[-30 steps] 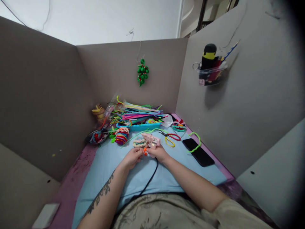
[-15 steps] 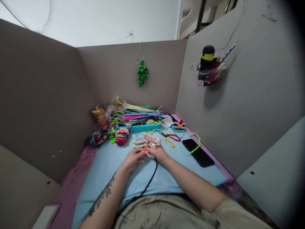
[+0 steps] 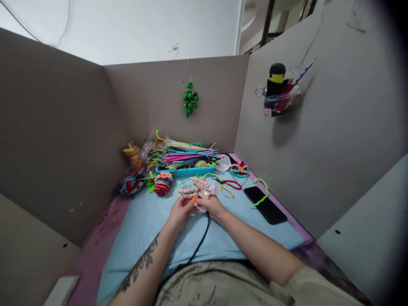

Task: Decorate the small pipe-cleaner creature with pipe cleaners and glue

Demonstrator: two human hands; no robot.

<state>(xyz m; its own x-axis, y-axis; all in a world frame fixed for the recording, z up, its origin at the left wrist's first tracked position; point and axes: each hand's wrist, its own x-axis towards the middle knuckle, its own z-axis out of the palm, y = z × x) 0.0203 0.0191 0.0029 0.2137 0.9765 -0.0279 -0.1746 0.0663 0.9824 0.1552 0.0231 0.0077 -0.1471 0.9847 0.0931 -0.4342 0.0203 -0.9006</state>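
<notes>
The bench is carrying a blue cloth. At the back, colourful fuzzy stems are piling over a blue tray; a black phone is lying to the right. The right hand is wrapping around a pink glue gun. The left hand, fingertips closing in a pinch, is holding a small orange piece between both hands, just beside the glue gun.

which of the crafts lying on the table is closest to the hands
The cream one, just beyond the left hand and left of the pink glue gun. The striped one sits farther left; the teal one is beyond the scissors.
</notes>
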